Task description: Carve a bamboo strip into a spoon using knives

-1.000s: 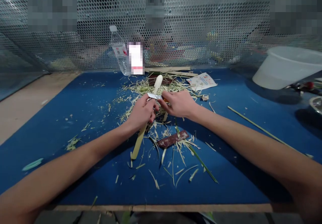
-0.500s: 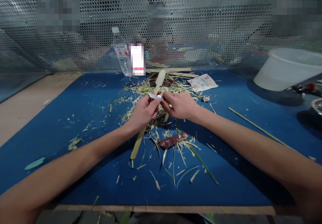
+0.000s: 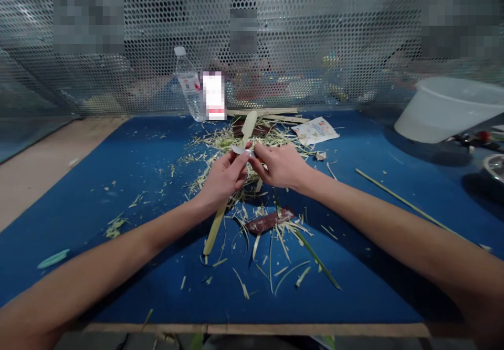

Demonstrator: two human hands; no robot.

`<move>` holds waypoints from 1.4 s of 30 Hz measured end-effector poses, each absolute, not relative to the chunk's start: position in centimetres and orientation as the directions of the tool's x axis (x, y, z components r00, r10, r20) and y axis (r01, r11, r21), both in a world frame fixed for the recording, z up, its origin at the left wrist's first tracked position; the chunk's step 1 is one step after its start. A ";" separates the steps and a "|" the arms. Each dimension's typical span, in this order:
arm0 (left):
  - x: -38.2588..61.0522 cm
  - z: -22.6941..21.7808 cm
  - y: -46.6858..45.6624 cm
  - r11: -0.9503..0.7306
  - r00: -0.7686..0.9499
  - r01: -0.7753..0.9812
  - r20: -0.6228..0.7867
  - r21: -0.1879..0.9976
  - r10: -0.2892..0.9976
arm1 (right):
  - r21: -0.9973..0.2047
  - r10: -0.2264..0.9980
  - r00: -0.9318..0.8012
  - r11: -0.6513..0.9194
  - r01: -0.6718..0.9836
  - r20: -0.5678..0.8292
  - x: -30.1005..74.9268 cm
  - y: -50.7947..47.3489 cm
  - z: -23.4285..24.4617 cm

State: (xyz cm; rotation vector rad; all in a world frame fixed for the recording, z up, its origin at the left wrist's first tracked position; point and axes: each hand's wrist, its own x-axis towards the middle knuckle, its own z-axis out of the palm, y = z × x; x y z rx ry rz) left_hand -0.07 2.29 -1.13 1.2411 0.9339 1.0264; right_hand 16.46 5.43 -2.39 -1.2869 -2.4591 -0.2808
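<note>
My left hand (image 3: 225, 178) is closed round a pale, carved bamboo strip (image 3: 249, 125). The strip slants away from me; its lower end (image 3: 214, 229) sticks out below the palm and its upper part has a notched edge. My right hand (image 3: 280, 166) is closed on a small knife, whose handle is mostly hidden by the fingers. The knife's metal blade (image 3: 238, 149) lies across the strip, right by my left thumb. Beneath both hands is a heap of thin shavings (image 3: 212, 139). Nearer to me lies a dark red, dusty flat piece (image 3: 270, 221).
A water bottle (image 3: 189, 90) and an upright phone (image 3: 214, 95) stand by the perforated metal screen (image 3: 157, 19). To the right are a white bucket (image 3: 444, 111), a metal bowl (image 3: 494, 167) and a long thin green strip (image 3: 401, 199). A printed packet (image 3: 317, 130) lies beyond my right hand.
The blade has turned slightly against the strip near my left thumb. Both hands keep their hold in nearly the same place; the whole view has shifted a little.
</note>
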 end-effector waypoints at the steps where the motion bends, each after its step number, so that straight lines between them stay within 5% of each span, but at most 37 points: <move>1: -0.1 -1.2 2.3 0.035 0.294 -0.106 -0.002 0.994 0.956 | 0.015 0.755 -0.521 0.563 0.826 0.398 16.5 5.4 -2.4; 34: 0.6 -1.1 2.1 0.070 0.276 -0.262 0.005 0.962 0.961 | 0.047 0.780 -0.436 0.466 0.883 0.449 15.2 5.7 -2.2; 42: 0.1 -1.0 2.5 -0.047 0.227 -0.059 0.059 0.997 0.972 | 0.069 0.769 -0.448 0.472 0.879 0.456 15.3 5.5 -2.1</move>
